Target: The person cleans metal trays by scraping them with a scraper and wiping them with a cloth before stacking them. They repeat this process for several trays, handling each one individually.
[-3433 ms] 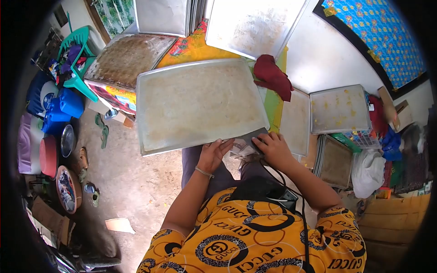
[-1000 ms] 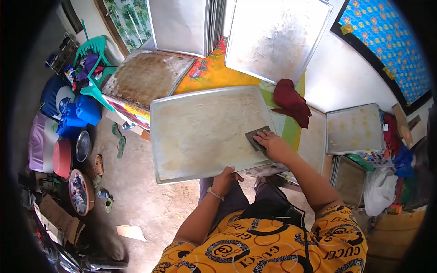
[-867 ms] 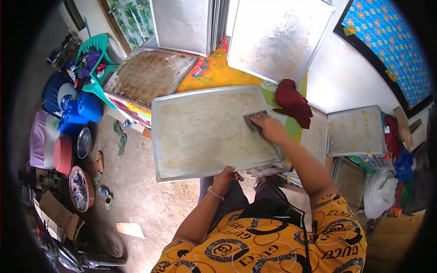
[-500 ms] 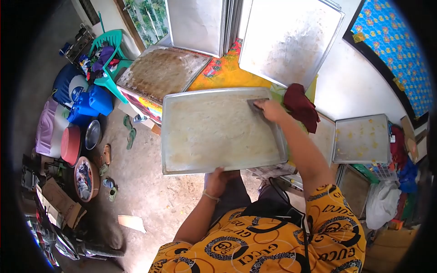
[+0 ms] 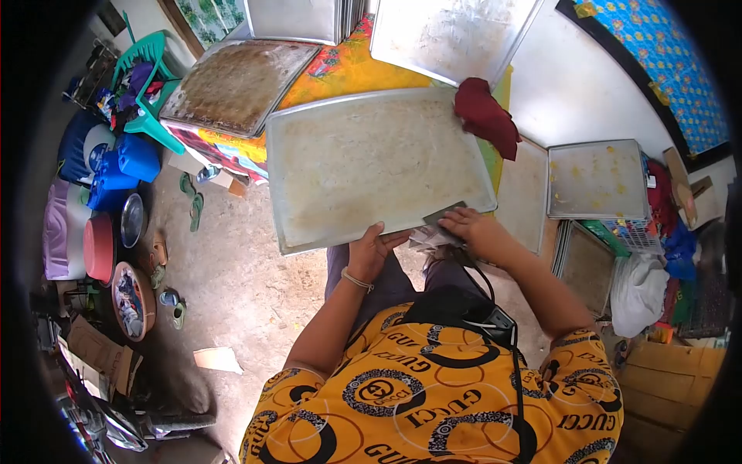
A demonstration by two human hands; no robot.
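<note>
A large metal baking tray [image 5: 371, 162] with a pale, crusty residue rests tilted over my lap. My left hand [image 5: 372, 249] grips its near edge. My right hand [image 5: 466, 226] sits at the tray's near right corner, shut on a flat dark scraper [image 5: 442, 217]. Crumpled paper [image 5: 429, 238] lies just under that hand.
A browned dirty tray [image 5: 236, 81] lies on a yellow patterned table, with more trays [image 5: 452, 35] leaning behind. A dark red cloth [image 5: 485, 116] sits at the tray's far right corner. Other trays [image 5: 595, 179] lie at right; buckets, basins and sandals [image 5: 189, 209] at left.
My right hand has drawn the scraper from the tray's far right corner back to its near right corner. The left hand keeps its grip on the near edge.
</note>
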